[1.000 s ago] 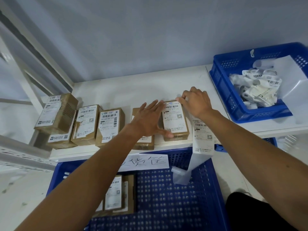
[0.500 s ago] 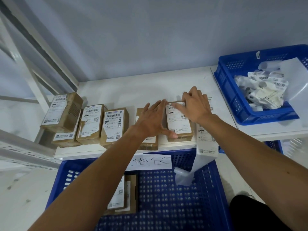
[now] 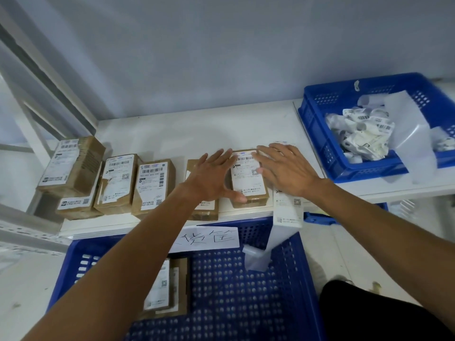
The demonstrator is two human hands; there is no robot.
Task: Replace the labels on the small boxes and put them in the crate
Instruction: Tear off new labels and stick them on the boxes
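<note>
A small brown box (image 3: 249,178) with a white label lies on the white shelf (image 3: 172,134), rightmost in a row. My left hand (image 3: 211,177) lies flat along its left side, thumb at its near corner. My right hand (image 3: 283,168) rests with straight fingers on the label's right edge. A strip of labels (image 3: 286,217) hangs off the shelf edge to the right. Another box (image 3: 203,207), mostly under my left hand, sits just left of it. The blue crate (image 3: 234,291) below holds labelled boxes (image 3: 165,289).
Further left stand two labelled boxes (image 3: 118,183) (image 3: 154,187) and a stack of two (image 3: 71,166). A blue crate (image 3: 317,129) on the right shelf holds crumpled old labels (image 3: 362,134). A handwritten paper sign (image 3: 209,238) hangs on the near crate's rim.
My right hand has flattened and slid from the box's far corner down along the label's right side. My left hand stays beside the box.
</note>
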